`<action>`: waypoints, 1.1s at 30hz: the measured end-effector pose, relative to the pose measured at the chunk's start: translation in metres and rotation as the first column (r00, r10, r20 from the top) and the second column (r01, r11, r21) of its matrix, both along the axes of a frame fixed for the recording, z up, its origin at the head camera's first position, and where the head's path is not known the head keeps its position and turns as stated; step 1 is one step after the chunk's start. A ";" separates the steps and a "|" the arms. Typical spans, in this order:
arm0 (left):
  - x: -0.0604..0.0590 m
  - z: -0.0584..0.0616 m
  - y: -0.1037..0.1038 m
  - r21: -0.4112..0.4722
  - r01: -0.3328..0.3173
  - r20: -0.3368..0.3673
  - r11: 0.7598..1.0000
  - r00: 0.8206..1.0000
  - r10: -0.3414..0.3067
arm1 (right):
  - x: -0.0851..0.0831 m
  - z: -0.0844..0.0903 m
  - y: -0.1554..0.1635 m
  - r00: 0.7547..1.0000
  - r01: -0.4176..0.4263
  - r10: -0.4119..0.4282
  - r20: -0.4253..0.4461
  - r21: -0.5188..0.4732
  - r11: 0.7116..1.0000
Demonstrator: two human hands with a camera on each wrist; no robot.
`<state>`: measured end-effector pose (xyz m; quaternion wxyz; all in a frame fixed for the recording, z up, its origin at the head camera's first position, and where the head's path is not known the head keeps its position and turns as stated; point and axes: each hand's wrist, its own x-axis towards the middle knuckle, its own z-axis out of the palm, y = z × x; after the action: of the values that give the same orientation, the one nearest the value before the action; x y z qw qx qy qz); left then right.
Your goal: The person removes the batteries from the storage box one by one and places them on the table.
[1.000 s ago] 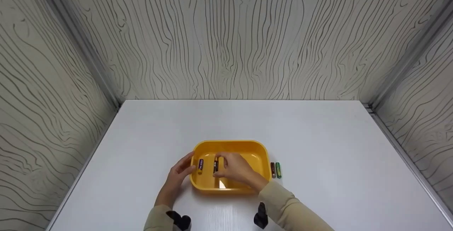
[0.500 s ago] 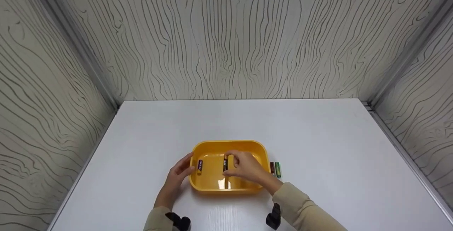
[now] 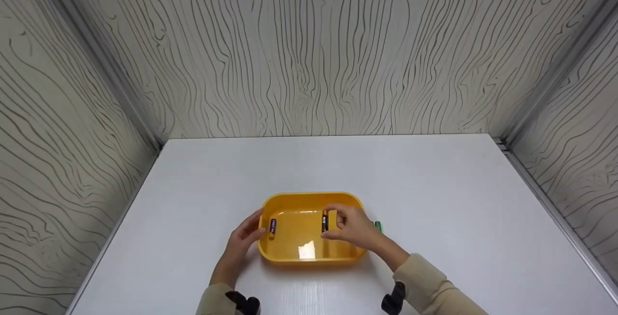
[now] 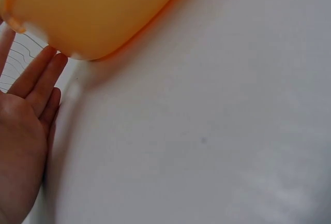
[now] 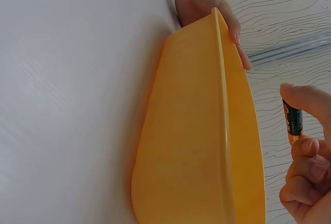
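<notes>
1. The white surface [image 3: 434,194] carries the yellow plastic rectangular tray [image 3: 309,198] at lower centre of the head view, where it sat a second ago.
2. The left hand [image 3: 244,237] stays against the tray's left wall, fingers straight and relaxed, steadying it rather than gripping.
3. The right hand [image 3: 355,228] has travelled from mid-tray toward the right wall, fingers [image 5: 305,100] pinched on the dark cylindrical battery with orange end [image 3: 324,221], carried upright above the tray floor; I judge it is being taken out.
4. A second purple-and-gold battery [image 3: 273,227] lies untouched at the tray's left end.
5. The green battery [image 3: 378,226] beside the tray is now half hidden by the hand.
</notes>
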<state>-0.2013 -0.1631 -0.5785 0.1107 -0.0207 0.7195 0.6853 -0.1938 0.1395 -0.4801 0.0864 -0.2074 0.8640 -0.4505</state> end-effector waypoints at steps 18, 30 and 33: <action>0.002 0.004 0.000 -0.002 -0.001 -0.004 1.000 1.000 0.001 | 0.004 -0.004 0.046 0.997 0.078 -0.078 0.023 -0.025 0.997; 0.003 0.003 0.001 0.003 0.007 -0.007 1.000 1.000 -0.007 | 0.006 -0.006 0.080 0.996 0.094 -0.094 0.000 -0.040 0.995; 0.004 0.005 0.001 0.000 -0.002 -0.012 1.000 1.000 0.002 | 0.007 -0.006 0.087 0.994 0.107 -0.109 -0.024 -0.053 0.993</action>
<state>-0.1976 -0.1619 -0.5735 0.1057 -0.0172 0.7201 0.6855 -0.1871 0.2266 -0.4865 0.0450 -0.1686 0.8632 -0.4737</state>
